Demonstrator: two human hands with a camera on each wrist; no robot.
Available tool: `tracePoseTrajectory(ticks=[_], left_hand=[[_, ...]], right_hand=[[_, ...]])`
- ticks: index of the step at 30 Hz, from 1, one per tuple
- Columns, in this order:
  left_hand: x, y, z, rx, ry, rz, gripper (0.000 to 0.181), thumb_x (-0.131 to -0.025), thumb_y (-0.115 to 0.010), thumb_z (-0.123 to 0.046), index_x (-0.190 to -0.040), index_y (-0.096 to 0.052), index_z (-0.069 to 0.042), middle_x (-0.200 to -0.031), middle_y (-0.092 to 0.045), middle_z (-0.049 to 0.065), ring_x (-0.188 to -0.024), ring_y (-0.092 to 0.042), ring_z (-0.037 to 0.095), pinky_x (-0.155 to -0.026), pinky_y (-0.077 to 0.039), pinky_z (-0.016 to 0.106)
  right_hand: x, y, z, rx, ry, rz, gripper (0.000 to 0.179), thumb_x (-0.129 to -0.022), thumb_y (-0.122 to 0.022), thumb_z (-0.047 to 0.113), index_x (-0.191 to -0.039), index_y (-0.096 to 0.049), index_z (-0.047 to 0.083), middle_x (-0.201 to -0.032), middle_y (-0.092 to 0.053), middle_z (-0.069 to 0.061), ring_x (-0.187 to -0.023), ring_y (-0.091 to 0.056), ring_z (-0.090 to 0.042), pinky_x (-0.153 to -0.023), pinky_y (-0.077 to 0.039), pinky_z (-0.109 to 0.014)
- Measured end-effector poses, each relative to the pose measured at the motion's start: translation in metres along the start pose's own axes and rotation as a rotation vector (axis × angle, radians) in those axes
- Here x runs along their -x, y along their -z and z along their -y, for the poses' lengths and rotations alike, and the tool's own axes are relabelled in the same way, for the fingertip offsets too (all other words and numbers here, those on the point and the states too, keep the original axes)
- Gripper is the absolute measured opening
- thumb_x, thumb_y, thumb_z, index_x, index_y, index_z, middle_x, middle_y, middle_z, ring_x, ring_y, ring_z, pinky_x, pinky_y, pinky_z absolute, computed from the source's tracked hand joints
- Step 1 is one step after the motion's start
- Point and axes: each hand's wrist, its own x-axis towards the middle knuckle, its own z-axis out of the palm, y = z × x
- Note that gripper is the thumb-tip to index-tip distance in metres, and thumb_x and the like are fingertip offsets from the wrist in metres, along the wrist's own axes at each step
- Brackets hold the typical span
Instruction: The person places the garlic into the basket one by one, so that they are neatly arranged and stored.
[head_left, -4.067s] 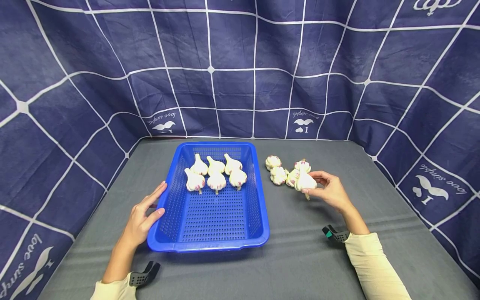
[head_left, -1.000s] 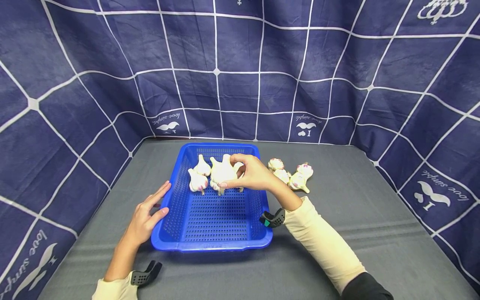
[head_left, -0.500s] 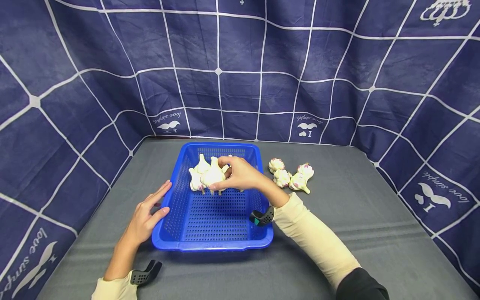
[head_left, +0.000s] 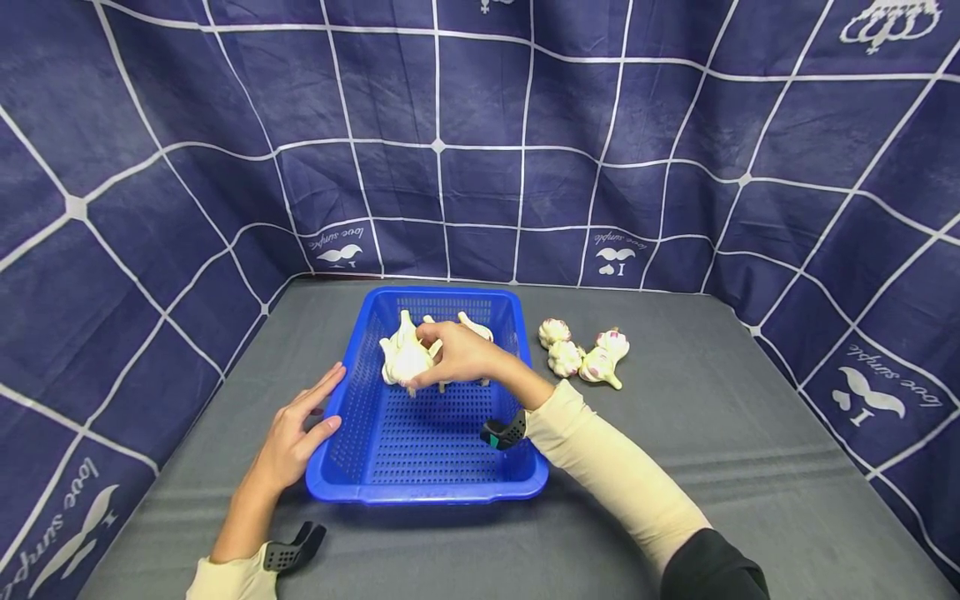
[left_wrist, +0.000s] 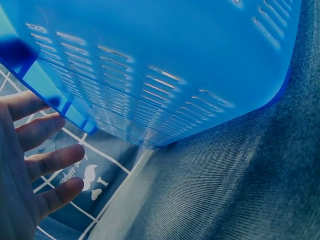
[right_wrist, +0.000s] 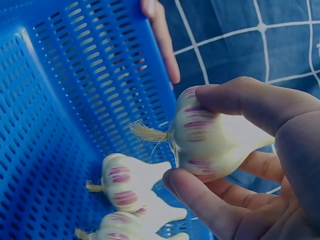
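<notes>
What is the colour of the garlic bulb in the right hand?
The garlic bulb is whitish, streaked with pinkish purple; the right wrist view shows it best.

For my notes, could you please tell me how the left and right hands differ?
The left hand touches the left rim of the blue basket, fingers spread; the right hand pinches a garlic bulb. The left hand is beside the basket; the right hand, over it. Both have cream sleeves and black wrist straps.

The bare left hand [head_left: 287, 437] points forward, fingers extended and thumb spread; the bare right hand [head_left: 467, 352] curls thumb and fingers in a pinching grip, its cream fabric-sleeved forearm [head_left: 615, 475] slanting inward from the right
</notes>
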Motion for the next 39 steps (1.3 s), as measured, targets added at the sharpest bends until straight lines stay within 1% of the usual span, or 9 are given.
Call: tracePoseTrajectory(ticks=[6,10,14,17,19,24,27,30,39], left_hand=[[0.000,0.000,-0.001,0.000,0.016,0.005,0.058,-0.077,-0.060,-0.003,-0.133,-0.047,-0.006,-0.138,-0.043,0.011,-0.104,-0.052,0.016,-0.072,-0.044,0.028],[0.001,0.000,-0.001,0.001,0.013,0.005,0.058,-0.078,-0.059,-0.004,-0.134,-0.047,-0.006,-0.138,-0.043,0.011,-0.105,-0.052,0.016,-0.072,-0.043,0.027],[0.002,0.000,0.000,-0.001,0.007,0.006,0.058,-0.078,-0.059,-0.004,-0.134,-0.047,-0.006,-0.138,-0.043,0.012,-0.105,-0.052,0.016,-0.072,-0.043,0.026],[0.002,0.000,0.001,-0.003,0.012,0.008,0.057,-0.078,-0.059,-0.004,-0.134,-0.047,-0.006,-0.138,-0.043,0.011,-0.104,-0.053,0.016,-0.072,-0.043,0.026],[0.003,0.000,0.001,-0.005,0.016,0.010,0.057,-0.078,-0.059,-0.005,-0.134,-0.046,-0.007,-0.139,-0.043,0.011,-0.104,-0.052,0.016,-0.072,-0.043,0.026],[0.002,0.001,0.002,-0.005,0.017,0.011,0.057,-0.079,-0.059,-0.004,-0.134,-0.046,-0.006,-0.139,-0.042,0.011,-0.105,-0.052,0.017,-0.073,-0.043,0.026],[0.002,0.001,0.003,-0.003,0.011,0.009,0.057,-0.078,-0.059,-0.004,-0.134,-0.046,-0.006,-0.139,-0.042,0.011,-0.105,-0.052,0.016,-0.073,-0.043,0.025],[0.001,0.001,0.003,-0.001,0.008,0.008,0.057,-0.078,-0.059,-0.003,-0.134,-0.046,-0.006,-0.139,-0.042,0.011,-0.104,-0.052,0.017,-0.072,-0.044,0.027],[0.002,0.001,0.003,-0.007,0.017,0.009,0.057,-0.079,-0.058,-0.004,-0.135,-0.046,-0.006,-0.139,-0.042,0.011,-0.105,-0.052,0.018,-0.072,-0.044,0.028]], right_hand=[[-0.009,-0.006,-0.003,0.123,0.012,0.017,0.036,-0.066,-0.079,0.025,-0.086,-0.051,0.012,-0.083,-0.060,0.000,-0.055,-0.054,-0.003,-0.053,-0.044,-0.020],[-0.015,-0.011,-0.001,0.203,0.037,0.042,0.036,-0.065,-0.079,0.027,-0.082,-0.050,0.013,-0.079,-0.062,0.003,-0.055,-0.050,-0.005,-0.056,-0.042,-0.021],[-0.022,-0.016,0.001,0.256,0.023,0.069,0.040,-0.065,-0.079,0.030,-0.092,-0.055,0.013,-0.085,-0.065,0.003,-0.063,-0.054,-0.006,-0.062,-0.042,-0.020],[-0.027,-0.022,0.001,0.256,0.000,0.090,0.046,-0.065,-0.079,0.026,-0.103,-0.057,0.010,-0.087,-0.066,0.000,-0.070,-0.056,-0.007,-0.064,-0.042,-0.019],[-0.029,-0.025,0.001,0.257,-0.016,0.105,0.047,-0.065,-0.079,0.023,-0.104,-0.056,0.009,-0.087,-0.066,0.000,-0.071,-0.056,-0.007,-0.063,-0.042,-0.018],[-0.034,-0.034,-0.002,0.293,-0.074,0.138,0.041,-0.065,-0.080,0.025,-0.094,-0.055,0.010,-0.074,-0.064,0.003,-0.061,-0.052,-0.007,-0.055,-0.040,-0.020],[-0.035,-0.038,-0.005,0.319,-0.101,0.134,0.044,-0.064,-0.080,0.028,-0.096,-0.056,0.011,-0.069,-0.062,0.006,-0.059,-0.051,-0.006,-0.053,-0.040,-0.019],[-0.035,-0.042,-0.007,0.324,-0.110,0.125,0.046,-0.063,-0.081,0.030,-0.097,-0.056,0.009,-0.070,-0.062,0.005,-0.062,-0.053,-0.006,-0.054,-0.040,-0.019],[-0.035,-0.050,-0.010,0.380,-0.104,0.166,0.042,-0.063,-0.081,0.036,-0.082,-0.052,0.014,-0.068,-0.058,0.006,-0.062,-0.050,-0.008,-0.053,-0.039,-0.020]])
